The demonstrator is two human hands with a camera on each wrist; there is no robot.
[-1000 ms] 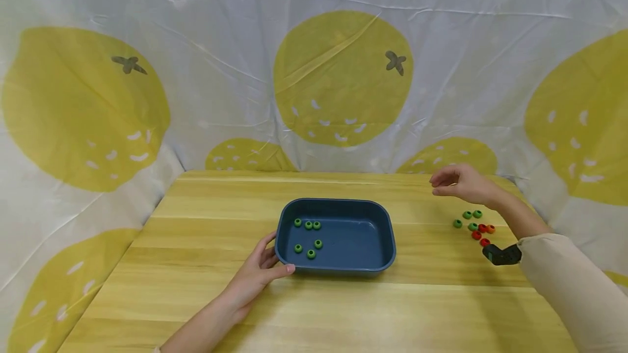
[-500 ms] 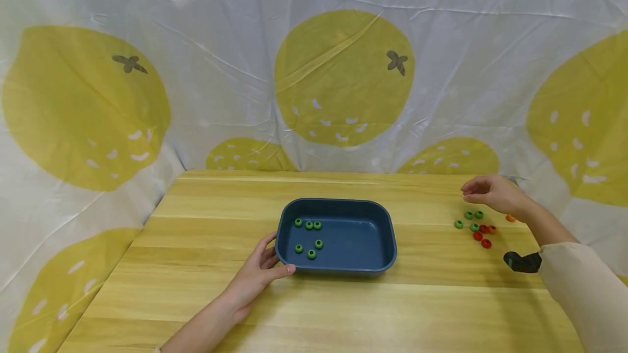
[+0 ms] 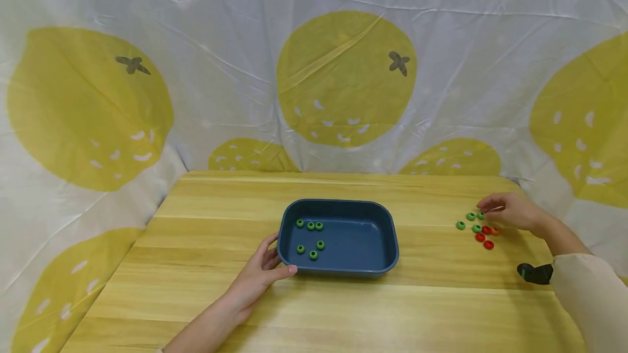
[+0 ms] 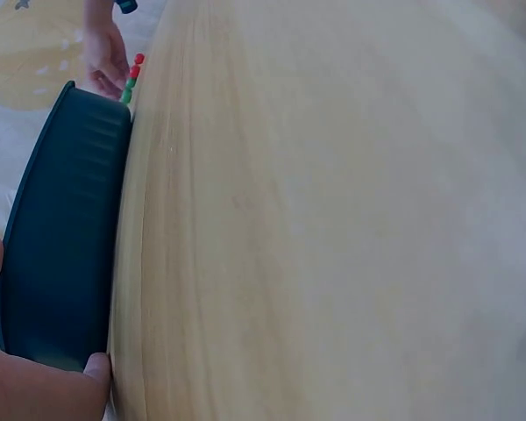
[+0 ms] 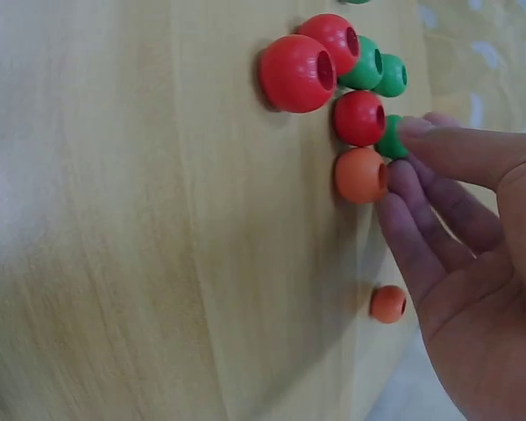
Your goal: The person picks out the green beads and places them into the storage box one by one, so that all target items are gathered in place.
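My left hand (image 3: pixel 257 272) holds the left end of a dark blue rectangular tray (image 3: pixel 363 270) on a wood-grain table (image 3: pixel 235 192), thumb at the near left corner and fingers round the side, while my right hand (image 3: pixel 517 211) hovers low over loose beads at the table's right side. Inside the tray, six green beads (image 3: pixel 320 244) sit toward the left: three in the far part, two of them side by side, and three nearer to me.

To the right, well apart from the tray, lies a mixed cluster of four green beads, three red beads (image 3: pixel 488 244) and an orange bead (image 3: pixel 212 70). A second orange bead (image 5: pixel 388 304) lies a little off from the group, seen in the right wrist view. My right thumb and fingers are loosely bent, with space between them, around the far-right green bead (image 5: pixel 392 138) of the cluster; my thumb partly covers it from that angle, and I cannot tell whether my fingertips touch it. The clustered orange bead lies just beside my fingers, next to a red one.

A black device (image 3: pixel 536 274) shows at the end of my beige right sleeve (image 3: pixel 586 293). Behind the table hangs a creased white cloth (image 3: pixel 235 70) printed with large yellow fruit.
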